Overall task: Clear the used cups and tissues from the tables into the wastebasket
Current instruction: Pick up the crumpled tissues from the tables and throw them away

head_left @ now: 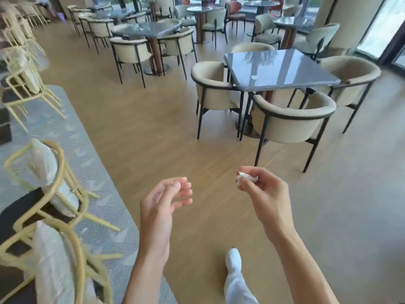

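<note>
Wood floor all around and no wastebasket showing, right hand (260,189) pinching a crumpled tissue (246,178) lightly enough to drop, left hand (163,198) loosely curled and empty, while another scrap (254,77) on the dark table (295,69) far right risks being missed.

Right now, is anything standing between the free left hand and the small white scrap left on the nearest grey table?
Yes. The cream chair tucked under the near edge stands between the left hand and the scrap on the grey table. The right hand pinches a tissue. No wastebasket is in view.
</note>
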A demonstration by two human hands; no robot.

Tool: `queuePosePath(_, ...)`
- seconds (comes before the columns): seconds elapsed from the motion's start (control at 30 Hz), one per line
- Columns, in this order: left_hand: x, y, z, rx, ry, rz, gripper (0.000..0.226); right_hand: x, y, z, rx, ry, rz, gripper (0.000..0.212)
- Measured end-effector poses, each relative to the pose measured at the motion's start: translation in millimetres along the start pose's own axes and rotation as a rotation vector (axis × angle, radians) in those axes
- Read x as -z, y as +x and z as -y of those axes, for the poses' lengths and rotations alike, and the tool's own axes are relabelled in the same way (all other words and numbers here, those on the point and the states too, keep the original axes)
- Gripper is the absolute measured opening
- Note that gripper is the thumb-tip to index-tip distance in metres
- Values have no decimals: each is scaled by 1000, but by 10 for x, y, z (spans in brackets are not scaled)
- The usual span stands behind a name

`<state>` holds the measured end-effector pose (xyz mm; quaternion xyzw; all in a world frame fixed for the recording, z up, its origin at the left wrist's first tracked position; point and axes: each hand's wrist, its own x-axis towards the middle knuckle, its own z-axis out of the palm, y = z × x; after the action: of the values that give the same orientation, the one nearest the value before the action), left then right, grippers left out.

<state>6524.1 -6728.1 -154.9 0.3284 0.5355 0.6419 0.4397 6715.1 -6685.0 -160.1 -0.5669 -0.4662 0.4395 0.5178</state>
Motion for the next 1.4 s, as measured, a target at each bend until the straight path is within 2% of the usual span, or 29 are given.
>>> queuePosePath(0.17,-201,1260,27,-39,20,-121,24,-590,1357,-41,29,24,68,14)
queuePosePath(0.27,-339,2007,-137,-65,64,-177,14,-971,2174,148,53,36,124,13)
queuePosePath(0.33,-397,2462,-292,-101,65,-211,16,-1228,2647,331,76,55,169,13)
queuePosePath(0.5,-359,3449,-434,-131,58,-349,14,-1894,3526,504,86,73,293,12)
queuePosePath(0.77,18,5153,-154,-89,-4,-481,18,-3273,4855,295,52,-3,412,11)
queuePosePath(0.93,358,6628,-263,-87,-64,-478,21,-4396,5871,431,80,-49,429,11)
queuePosePath(1.07,573,7710,-623,-131,-70,-416,15,-5243,6611,775,117,-22,419,10)
queuePosePath(1.13,663,8168,-767,-142,-71,-406,21,-5598,6913,856,107,-20,419,10)
queuePosePath(1.4,924,9898,-731,-112,11,-350,26,-6855,8213,718,51,-33,418,13)
